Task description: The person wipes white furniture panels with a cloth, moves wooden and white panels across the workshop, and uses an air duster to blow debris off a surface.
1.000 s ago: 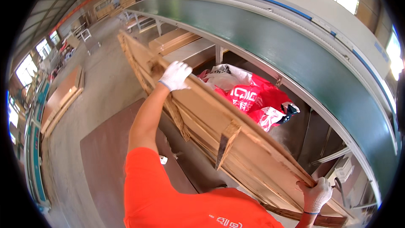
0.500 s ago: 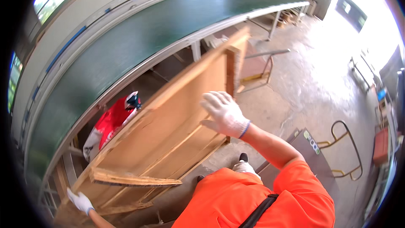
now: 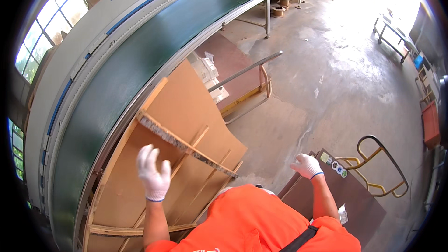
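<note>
A large tan wooden panel [image 3: 154, 151] with slats across its bare side leans beside the green conveyor belt [image 3: 140, 60]. My left hand [image 3: 154, 172], in a white knit glove, hovers over the panel with fingers spread and nothing in them. Off to the right, my right hand [image 3: 307, 165], gloved the same, is near the corner of a dark brown board stack [image 3: 343, 191]. Its fingers are loosely bent and apart, holding nothing that I can see. Whether it touches the stack, I cannot tell.
A yellow-framed cart handle [image 3: 380, 168] rises at the stack's right. Beyond the panel, a low cart [image 3: 233, 60] with a metal handle carries a brown board and white items. Cable spools [image 3: 278, 10] sit under the conveyor's far end. A wheeled metal frame [image 3: 391, 37] stands far right.
The panel has swung down against the conveyor side. My left hand has let go of its near end and risen. My right hand has moved right, away from the panel. The view has shifted.
</note>
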Demonstrator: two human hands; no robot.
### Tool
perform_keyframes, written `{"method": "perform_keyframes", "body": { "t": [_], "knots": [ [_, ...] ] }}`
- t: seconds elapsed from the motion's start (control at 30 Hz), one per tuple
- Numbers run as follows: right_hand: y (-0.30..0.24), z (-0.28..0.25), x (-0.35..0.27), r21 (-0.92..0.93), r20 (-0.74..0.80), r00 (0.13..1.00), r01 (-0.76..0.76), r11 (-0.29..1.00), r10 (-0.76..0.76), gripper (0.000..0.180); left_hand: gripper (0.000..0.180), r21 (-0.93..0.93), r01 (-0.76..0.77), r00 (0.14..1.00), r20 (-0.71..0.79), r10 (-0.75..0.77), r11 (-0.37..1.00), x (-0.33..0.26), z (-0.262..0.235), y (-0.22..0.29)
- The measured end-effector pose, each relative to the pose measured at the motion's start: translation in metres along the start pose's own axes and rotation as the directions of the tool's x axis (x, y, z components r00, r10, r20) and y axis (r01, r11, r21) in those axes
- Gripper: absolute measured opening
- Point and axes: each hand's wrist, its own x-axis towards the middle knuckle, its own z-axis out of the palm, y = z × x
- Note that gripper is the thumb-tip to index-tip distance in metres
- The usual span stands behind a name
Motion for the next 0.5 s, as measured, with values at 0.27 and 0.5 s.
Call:
{"method": "perform_keyframes", "body": {
  "t": [0.27,0.5],
  "knots": [
    [0.01,-0.063,0.162,0.111,0.027,0.994,0.103,0.988,-0.107,0.052,0.056,-0.275,-0.008,0.891,0.435,0.132,0.961,0.098,0.258,0.068],
    [-0.025,-0.15,0.393,-0.182,-0.028,0.925,0.369,0.912,-0.379,0.05,0.072,-0.058,0.184,0.919,0.365,-0.151,0.981,0.19,0.45,0.059]
  ]
}}
